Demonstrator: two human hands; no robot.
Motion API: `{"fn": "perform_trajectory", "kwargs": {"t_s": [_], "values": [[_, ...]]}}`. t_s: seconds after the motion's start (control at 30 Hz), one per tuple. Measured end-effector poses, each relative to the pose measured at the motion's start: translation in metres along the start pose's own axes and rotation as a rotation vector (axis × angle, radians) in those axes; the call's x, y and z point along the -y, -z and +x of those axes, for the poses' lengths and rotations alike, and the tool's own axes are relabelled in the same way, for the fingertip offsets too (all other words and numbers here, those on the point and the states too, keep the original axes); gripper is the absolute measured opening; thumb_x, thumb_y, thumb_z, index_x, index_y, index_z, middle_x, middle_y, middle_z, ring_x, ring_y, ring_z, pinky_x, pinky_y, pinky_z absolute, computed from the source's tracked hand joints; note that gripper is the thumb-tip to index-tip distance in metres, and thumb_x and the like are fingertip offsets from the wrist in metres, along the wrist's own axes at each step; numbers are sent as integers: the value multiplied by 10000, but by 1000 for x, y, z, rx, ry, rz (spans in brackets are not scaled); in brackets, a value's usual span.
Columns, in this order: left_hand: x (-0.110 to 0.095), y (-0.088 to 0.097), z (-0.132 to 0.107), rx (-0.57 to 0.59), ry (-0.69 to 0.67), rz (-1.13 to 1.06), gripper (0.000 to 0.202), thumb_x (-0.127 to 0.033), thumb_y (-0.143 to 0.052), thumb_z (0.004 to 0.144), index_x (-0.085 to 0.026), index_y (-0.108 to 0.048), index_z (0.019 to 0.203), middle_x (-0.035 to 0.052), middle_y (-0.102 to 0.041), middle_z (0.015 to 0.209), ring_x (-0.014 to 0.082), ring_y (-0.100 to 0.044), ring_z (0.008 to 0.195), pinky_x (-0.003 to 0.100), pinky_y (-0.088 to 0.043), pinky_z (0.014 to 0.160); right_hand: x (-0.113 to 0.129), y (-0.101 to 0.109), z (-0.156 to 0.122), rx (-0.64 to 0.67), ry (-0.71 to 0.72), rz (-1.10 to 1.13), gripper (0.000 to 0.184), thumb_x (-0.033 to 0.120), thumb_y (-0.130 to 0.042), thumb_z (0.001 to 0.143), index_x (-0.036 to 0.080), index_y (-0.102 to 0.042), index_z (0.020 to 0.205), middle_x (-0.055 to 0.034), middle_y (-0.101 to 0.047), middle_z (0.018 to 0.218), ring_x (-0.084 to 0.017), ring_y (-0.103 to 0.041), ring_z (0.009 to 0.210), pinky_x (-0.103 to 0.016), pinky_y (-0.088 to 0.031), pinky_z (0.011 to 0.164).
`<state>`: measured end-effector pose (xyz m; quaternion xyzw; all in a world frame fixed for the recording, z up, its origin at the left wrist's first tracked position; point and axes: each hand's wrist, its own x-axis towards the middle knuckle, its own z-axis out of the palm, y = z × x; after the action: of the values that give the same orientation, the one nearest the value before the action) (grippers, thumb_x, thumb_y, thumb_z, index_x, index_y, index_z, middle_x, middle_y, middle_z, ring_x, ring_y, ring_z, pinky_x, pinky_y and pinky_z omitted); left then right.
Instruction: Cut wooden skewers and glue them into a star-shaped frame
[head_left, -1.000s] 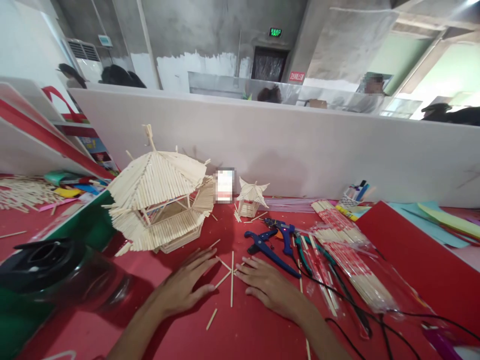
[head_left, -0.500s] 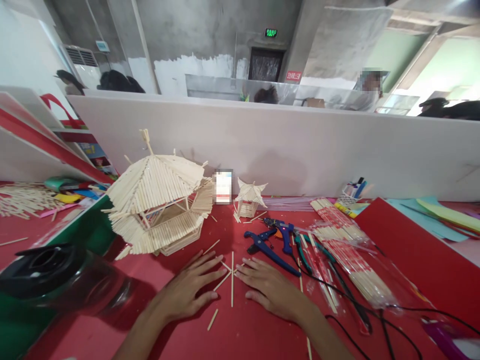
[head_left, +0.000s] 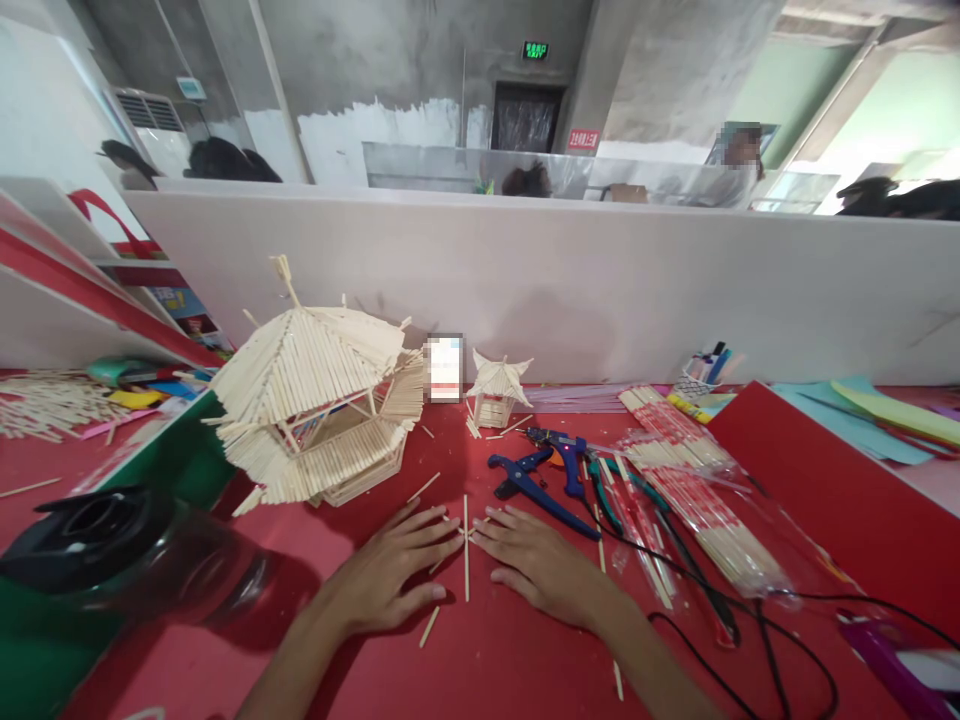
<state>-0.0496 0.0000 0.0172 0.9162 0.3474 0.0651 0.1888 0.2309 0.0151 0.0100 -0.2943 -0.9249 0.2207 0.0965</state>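
Several thin wooden sticks lie crossed on the red tabletop, with one upright-running stick (head_left: 466,560) between my hands. My left hand (head_left: 401,560) rests flat over the sticks on the left, fingers stretched toward the crossing point. Opposite it, my right hand (head_left: 529,555) lies palm down, its fingertips at the sticks' right side. Both hands partly cover the sticks. A short loose stick (head_left: 430,627) is below my left hand, and another stick (head_left: 424,487) lies above it. Behind stand a large stick-built pavilion (head_left: 322,350) and a small pavilion (head_left: 501,385).
Right of my hands lie a blue cutter (head_left: 536,490), a glue gun (head_left: 570,460) with a black cable, pliers (head_left: 606,495) and bagged sticks (head_left: 705,525). A dark bottle (head_left: 150,560) is at left. A phone-like bright screen (head_left: 445,370) stands by the white partition (head_left: 600,270).
My left hand has slid slightly right, now covering more of the left-hand sticks near the crossing. My right hand has barely moved. The view has shifted a little.
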Motion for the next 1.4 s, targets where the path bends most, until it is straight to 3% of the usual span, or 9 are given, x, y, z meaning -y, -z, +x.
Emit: {"fn": "perform_trajectory", "kwargs": {"t_s": [0.53, 0.67, 0.77, 1.0, 1.4], "values": [[-2, -1, 0, -74, -19, -18, 596, -484, -525, 946, -366, -332, 1498, 29, -411, 1523, 294, -362, 1417, 557, -253, 1178, 1, 0, -2, -27, -16, 19, 470, 331, -467, 1007, 278, -415, 1471, -39, -458, 1490, -220, -358, 1419, -459, -261, 1201], [4, -7, -3, -211, 110, -3, 590, -428, -464, 988, -333, -258, 1532, 38, -375, 1550, 255, -352, 1427, 487, -326, 1166, -6, 4, -10, -153, -158, 117, 482, 393, -448, 1009, 264, -416, 1472, -47, -419, 1519, -211, -355, 1421, -431, -297, 1187], [10, -9, -8, -278, 200, -2, 590, -430, -459, 989, -313, -264, 1533, 58, -390, 1545, 259, -377, 1414, 477, -350, 1154, -11, 9, -16, -187, -277, 152, 492, 428, -488, 987, 252, -463, 1446, -53, -468, 1489, -220, -409, 1386, -426, -328, 1169], [16, -5, -14, -190, 240, -29, 776, -583, -577, 880, -307, -264, 1534, 85, -331, 1574, 314, -288, 1450, 527, -319, 1156, -16, 7, -19, -118, -316, 139, 682, 503, -647, 876, 262, -420, 1471, -72, -444, 1507, -259, -390, 1390, -453, -325, 1161], [17, -7, -11, -173, 255, 6, 740, -593, -563, 882, -276, -335, 1511, 109, -380, 1546, 318, -341, 1426, 527, -337, 1145, -23, 4, -16, -148, -241, 120, 625, 428, -673, 877, 221, -479, 1434, -94, -517, 1446, -241, -438, 1341, -410, -341, 1145]]}}
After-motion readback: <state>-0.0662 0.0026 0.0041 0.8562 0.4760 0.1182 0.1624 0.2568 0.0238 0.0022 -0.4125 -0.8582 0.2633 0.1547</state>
